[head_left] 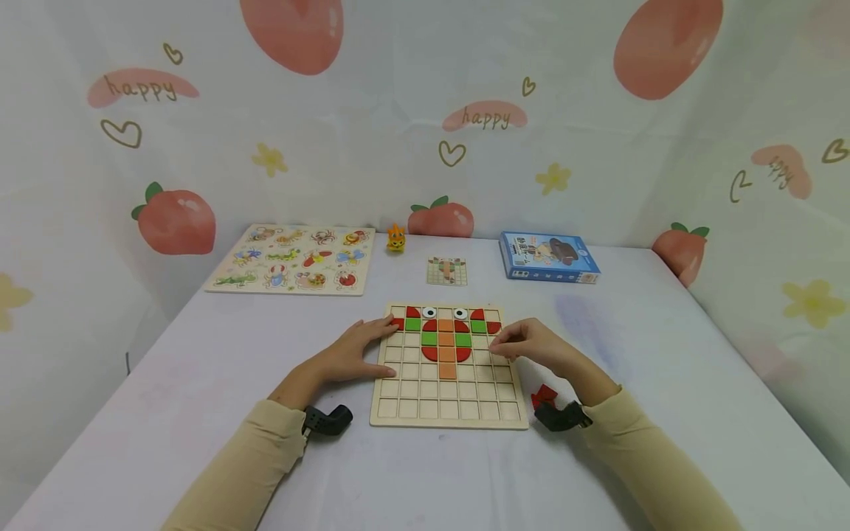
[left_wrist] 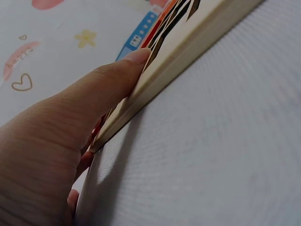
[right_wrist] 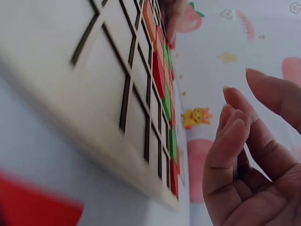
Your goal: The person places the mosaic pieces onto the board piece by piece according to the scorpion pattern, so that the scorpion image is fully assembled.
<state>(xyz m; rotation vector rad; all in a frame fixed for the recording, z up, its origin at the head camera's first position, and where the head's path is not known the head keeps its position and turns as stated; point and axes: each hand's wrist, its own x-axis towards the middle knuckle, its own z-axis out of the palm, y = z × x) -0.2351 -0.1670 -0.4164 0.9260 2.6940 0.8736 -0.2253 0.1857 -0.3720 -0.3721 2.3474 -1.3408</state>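
Observation:
A wooden grid board (head_left: 408, 409) lies flat in front of me, its upper part holding red, green and orange pieces (head_left: 447, 354) plus two round eye pieces (head_left: 429, 313). My left hand (head_left: 352, 354) rests at the board's left edge with the fingers spread; in the left wrist view the thumb (left_wrist: 113, 77) lies against that edge. Over the board's right side hovers my right hand (head_left: 531, 345), its fingers loosely bent. Nothing shows between those fingers (right_wrist: 228, 146) in the right wrist view. Several red pieces (head_left: 544, 396) lie beside the right wrist.
Behind the board is a small pattern card (head_left: 447, 271). A blue box (head_left: 551, 257) stands at the back right, and an insect picture board (head_left: 292, 259) lies at the back left. Between them sits a small orange-yellow toy figure (head_left: 395, 238). A patterned cloth hangs behind.

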